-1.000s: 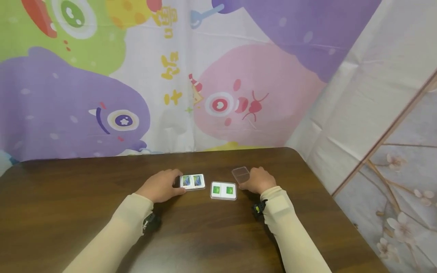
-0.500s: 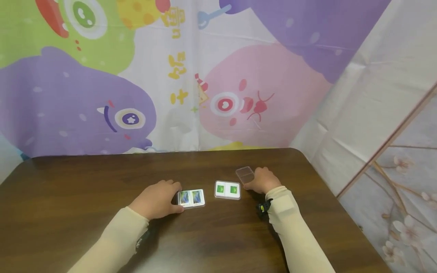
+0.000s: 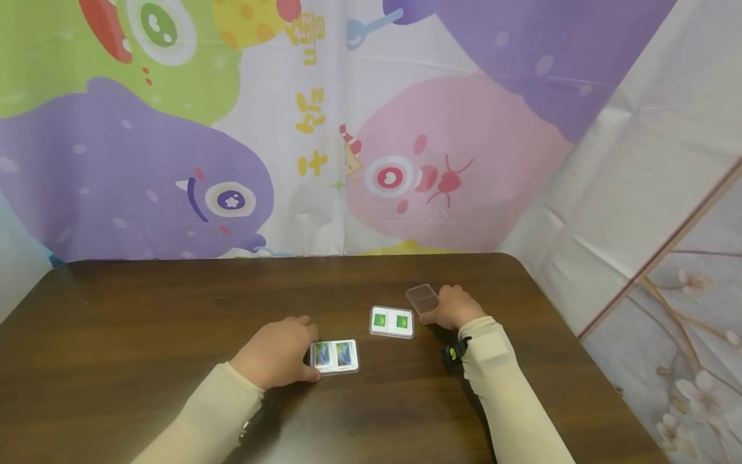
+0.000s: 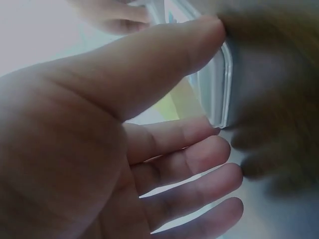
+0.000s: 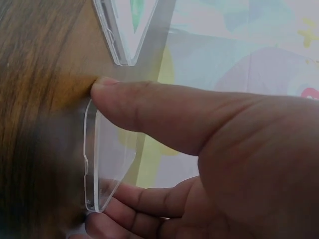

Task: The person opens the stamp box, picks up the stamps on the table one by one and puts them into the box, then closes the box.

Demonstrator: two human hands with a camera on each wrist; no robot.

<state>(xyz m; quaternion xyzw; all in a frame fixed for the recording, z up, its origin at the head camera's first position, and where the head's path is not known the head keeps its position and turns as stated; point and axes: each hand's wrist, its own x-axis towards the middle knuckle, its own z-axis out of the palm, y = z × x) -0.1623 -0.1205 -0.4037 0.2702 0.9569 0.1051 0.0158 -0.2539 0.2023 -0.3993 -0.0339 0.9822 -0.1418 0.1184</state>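
Note:
My left hand (image 3: 281, 353) holds a flat clear case (image 3: 335, 356) by its left end, thumb on the near edge and fingers at the far one. Two blue-and-green pictures on white show in it. The left wrist view catches the case's rim (image 4: 228, 84) between thumb and forefinger. To its upper right, apart from both hands, a similar case (image 3: 391, 321) with two green pictures lies flat. My right hand (image 3: 456, 306) grips a transparent case part (image 3: 420, 298) with a dividing line across it. Thumb and fingers span its clear edge (image 5: 90, 154) in the right wrist view.
Everything lies on a dark brown wooden table (image 3: 145, 309) with rounded far corners. A cartoon-printed cloth (image 3: 307, 212) hangs behind the far edge, and a blossom-patterned panel (image 3: 684, 322) stands at the right.
My left hand has drawn the blue-and-green picture case nearer to me, away from the green one. The right hand keeps its grip and place. The head view has turned slightly left.

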